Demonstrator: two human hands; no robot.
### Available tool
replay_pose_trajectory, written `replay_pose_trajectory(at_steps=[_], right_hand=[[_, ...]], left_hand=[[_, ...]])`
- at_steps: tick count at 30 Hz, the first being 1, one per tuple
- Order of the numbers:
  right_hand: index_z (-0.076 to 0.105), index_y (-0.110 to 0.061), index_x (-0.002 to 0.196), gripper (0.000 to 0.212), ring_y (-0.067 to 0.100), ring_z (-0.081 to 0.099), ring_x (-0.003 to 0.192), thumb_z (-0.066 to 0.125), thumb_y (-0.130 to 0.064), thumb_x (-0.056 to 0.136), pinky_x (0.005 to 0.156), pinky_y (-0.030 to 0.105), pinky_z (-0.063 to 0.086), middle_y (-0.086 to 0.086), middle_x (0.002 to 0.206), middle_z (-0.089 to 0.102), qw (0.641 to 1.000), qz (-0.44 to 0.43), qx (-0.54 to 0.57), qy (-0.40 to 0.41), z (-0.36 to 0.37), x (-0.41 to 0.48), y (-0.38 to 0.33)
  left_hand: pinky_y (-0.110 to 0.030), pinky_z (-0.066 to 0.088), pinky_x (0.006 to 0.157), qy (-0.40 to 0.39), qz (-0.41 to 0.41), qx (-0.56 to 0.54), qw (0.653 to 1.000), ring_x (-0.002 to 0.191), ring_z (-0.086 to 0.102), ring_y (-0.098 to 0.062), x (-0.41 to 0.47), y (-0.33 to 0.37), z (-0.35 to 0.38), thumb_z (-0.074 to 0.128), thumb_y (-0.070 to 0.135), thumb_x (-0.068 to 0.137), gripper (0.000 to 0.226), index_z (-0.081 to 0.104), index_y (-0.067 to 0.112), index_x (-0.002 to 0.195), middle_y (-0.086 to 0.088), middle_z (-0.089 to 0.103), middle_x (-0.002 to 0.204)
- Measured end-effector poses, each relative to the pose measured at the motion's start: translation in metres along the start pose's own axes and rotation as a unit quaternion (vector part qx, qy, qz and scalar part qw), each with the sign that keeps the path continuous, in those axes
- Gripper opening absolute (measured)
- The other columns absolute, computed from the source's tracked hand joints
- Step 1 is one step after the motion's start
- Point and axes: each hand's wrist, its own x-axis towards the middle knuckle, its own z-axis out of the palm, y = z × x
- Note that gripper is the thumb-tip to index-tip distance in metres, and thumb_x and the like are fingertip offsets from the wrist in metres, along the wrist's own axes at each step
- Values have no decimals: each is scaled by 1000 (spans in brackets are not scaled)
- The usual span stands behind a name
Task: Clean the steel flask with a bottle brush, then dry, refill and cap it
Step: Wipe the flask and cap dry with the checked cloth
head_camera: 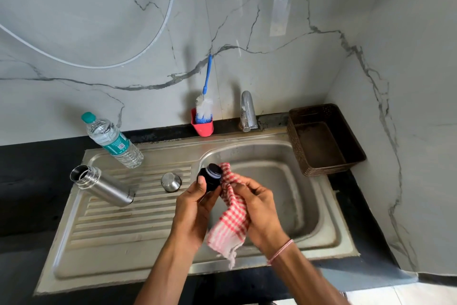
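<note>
The steel flask (pixel 103 186) stands open and uncapped on the ribbed drainboard (pixel 118 225), left of my hands. My left hand (pixel 195 210) grips a black stopper (pixel 212 177) over the sink's left edge. My right hand (pixel 257 208) holds a red-and-white checked cloth (pixel 232 218) and presses its top end against the stopper's side. A round steel cup lid (pixel 171 181) rests on the drainboard near the stopper. The blue-handled bottle brush (pixel 205 104) stands bristles down in a red holder (pixel 202 125) at the wall.
A plastic water bottle (pixel 112 142) with a teal cap stands at the drainboard's back. The tap (pixel 248 111) rises behind the sink basin (pixel 279 181). A brown woven basket (pixel 321 141) sits on the black counter (pixel 29 181) to the right.
</note>
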Motion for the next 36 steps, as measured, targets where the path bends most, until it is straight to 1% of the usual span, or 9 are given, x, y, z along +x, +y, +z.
replay_pose_trajectory(at_steps=[2, 6, 8, 11, 22, 24, 29, 31, 36], right_hand=[[76, 4, 101, 15, 26, 70, 76, 66, 4, 90, 72, 34, 59, 26, 100, 74, 999, -10, -30, 14, 0, -9, 8], [80, -8, 101, 19, 26, 75, 88, 70, 3, 89, 79, 35, 60, 12, 98, 78, 981, -85, -172, -13, -1, -23, -1], [80, -16, 107, 29, 13, 75, 91, 71, 3, 87, 83, 29, 59, -4, 100, 79, 910, -241, -337, 25, 0, -24, -10], [76, -21, 117, 39, 1, 68, 104, 71, -3, 82, 95, 18, 52, -12, 116, 74, 730, -441, -521, 19, 2, -15, -18], [75, -18, 119, 30, 17, 62, 82, 68, -6, 93, 76, 29, 55, -11, 132, 67, 518, -529, -643, -196, -50, 0, -10], [79, -21, 111, 32, 14, 66, 84, 73, -2, 85, 79, 29, 56, -14, 125, 70, 554, -522, -625, -175, -46, 0, -21], [80, -26, 107, 43, -4, 71, 93, 75, 4, 78, 87, 24, 59, -20, 107, 75, 794, -364, -487, 8, -21, 1, -33], [80, -28, 107, 45, -3, 72, 91, 73, 5, 78, 84, 24, 60, -19, 105, 76, 815, -332, -474, -21, -12, -4, -22], [82, -23, 104, 41, -2, 72, 92, 77, 3, 72, 84, 24, 59, -19, 104, 76, 787, -324, -518, -90, -24, -17, -10]], left_hand=[[-49, 57, 99, 40, 9, 19, 999, 112, 71, -38, 3, -6, -5, 74, 21, 85, 39, 74, 1, 119, -25, 72, 122], [-28, 63, 66, 70, 50, 48, 995, 88, 78, -26, 1, -9, -13, 72, 3, 88, 30, 72, 1, 118, -19, 78, 104], [-28, 64, 75, 67, 57, 54, 995, 101, 76, -29, 0, -10, -15, 74, 4, 82, 40, 71, 1, 122, -18, 78, 110], [-32, 62, 90, 47, 68, 88, 993, 105, 75, -29, -6, -13, -11, 74, 9, 80, 44, 71, 3, 123, -18, 76, 115], [-34, 63, 88, 58, 31, 36, 997, 105, 75, -28, -21, -26, -17, 72, 11, 86, 29, 73, -3, 112, -18, 78, 110], [-34, 64, 86, 61, 21, 11, 998, 100, 77, -24, -20, -27, -19, 73, 13, 82, 33, 73, -4, 110, -17, 78, 109], [-31, 64, 80, 21, 22, 10, 999, 101, 77, -22, -19, -18, -19, 71, 14, 83, 36, 72, -4, 113, -17, 77, 114], [-28, 63, 78, 0, 27, 16, 1000, 101, 76, -24, -19, -14, -18, 69, 16, 85, 36, 72, -3, 115, -19, 76, 114], [-28, 64, 74, 9, 30, -19, 999, 106, 72, -25, -17, -6, -25, 67, 17, 86, 34, 71, -2, 115, -18, 76, 115]])
